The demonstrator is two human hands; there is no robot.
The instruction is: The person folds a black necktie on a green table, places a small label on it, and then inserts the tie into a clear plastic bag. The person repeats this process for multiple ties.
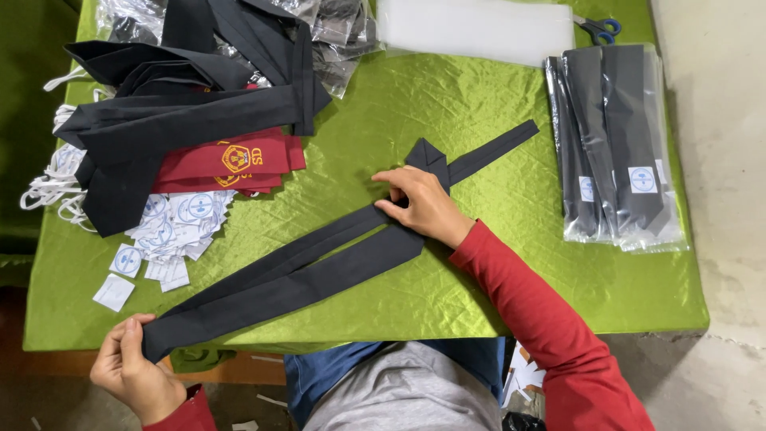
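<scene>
A long black necktie (319,267) lies diagonally across the green cloth-covered table (447,104), its knot near the middle and a thin tail running up to the right. My left hand (132,375) pinches the wide end of the tie at the table's front left edge. My right hand (423,203) presses down on the tie just below the knot, fingers spread flat on the fabric. Both arms wear red sleeves.
A heap of black ties (183,96) and dark red ties with a gold emblem (231,164) sits at the back left, over small white labels (171,227) and white elastic cords (52,187). Bagged black ties (618,144) lie at the right. Clear bags (475,28) and blue-handled scissors (598,30) lie at the back.
</scene>
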